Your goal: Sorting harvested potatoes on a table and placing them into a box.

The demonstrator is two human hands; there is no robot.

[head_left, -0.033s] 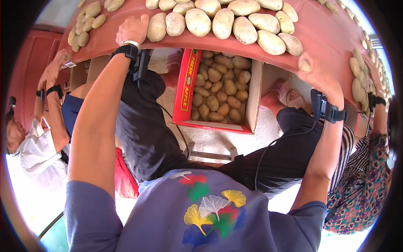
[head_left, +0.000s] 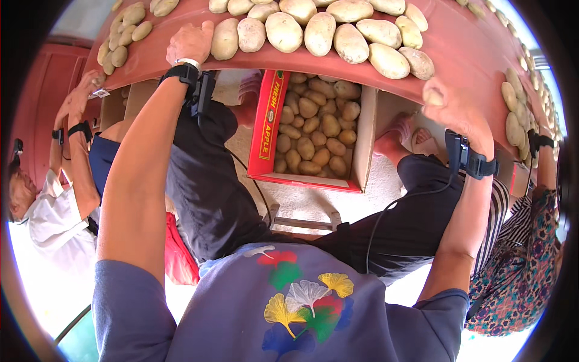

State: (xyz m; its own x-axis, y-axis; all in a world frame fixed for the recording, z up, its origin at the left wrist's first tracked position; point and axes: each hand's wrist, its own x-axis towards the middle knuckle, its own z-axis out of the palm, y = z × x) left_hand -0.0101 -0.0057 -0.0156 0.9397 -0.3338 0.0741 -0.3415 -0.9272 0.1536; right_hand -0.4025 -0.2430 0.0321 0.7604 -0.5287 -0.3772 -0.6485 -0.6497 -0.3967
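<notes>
My left hand (head_left: 190, 43) rests on the near edge of the red table, its fingers curled in and its thumb pointing at the leftmost potato (head_left: 225, 40) of the front row. Nothing shows in it. Just off the table edge at the right is my right hand (head_left: 456, 110), closed, with a pale patch at the fingertips; what it holds, if anything, I cannot make out. The closest potato (head_left: 417, 63) to this hand ends the row. Several potatoes (head_left: 318, 34) lie side by side along the table between my hands. Both wrists wear black strapped devices.
Below the table, between my legs, a red-sided cardboard box (head_left: 265, 130) holds many potatoes (head_left: 313, 130). A wooden stool bar (head_left: 301, 223) is nearer me. People sit on both sides, their hands at the table beside more potatoes (head_left: 123, 36). Cables hang from my wrist devices.
My right hand has shifted slightly to the left, toward the end of the potato row. My left hand and the potatoes stay put.
</notes>
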